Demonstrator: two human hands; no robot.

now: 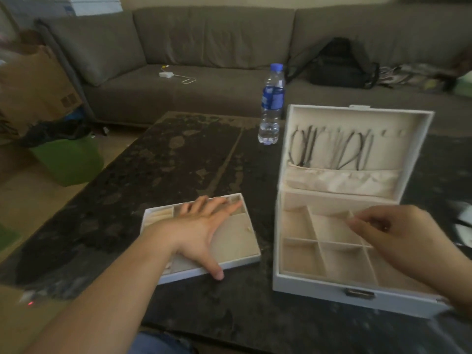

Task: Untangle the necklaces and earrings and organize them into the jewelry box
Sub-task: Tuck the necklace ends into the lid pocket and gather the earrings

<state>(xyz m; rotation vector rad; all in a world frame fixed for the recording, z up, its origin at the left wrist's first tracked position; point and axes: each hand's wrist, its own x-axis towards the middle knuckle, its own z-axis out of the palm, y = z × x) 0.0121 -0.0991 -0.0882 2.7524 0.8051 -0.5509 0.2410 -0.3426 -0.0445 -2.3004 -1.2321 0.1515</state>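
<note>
The jewelry box (339, 254) stands lid up, necklaces (332, 149) hanging inside. Left of it, the left hand (201, 226) lies flat on the tray (240, 259). The right hand (393, 233) pinches something unclear above its compartments; the bottle (272, 103) label is unreadable.

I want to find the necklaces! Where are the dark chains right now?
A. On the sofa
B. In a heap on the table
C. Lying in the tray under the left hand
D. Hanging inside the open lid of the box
D: the dark necklaces hang in a row inside the raised lid of the jewelry box, above its cloth pocket.
</note>
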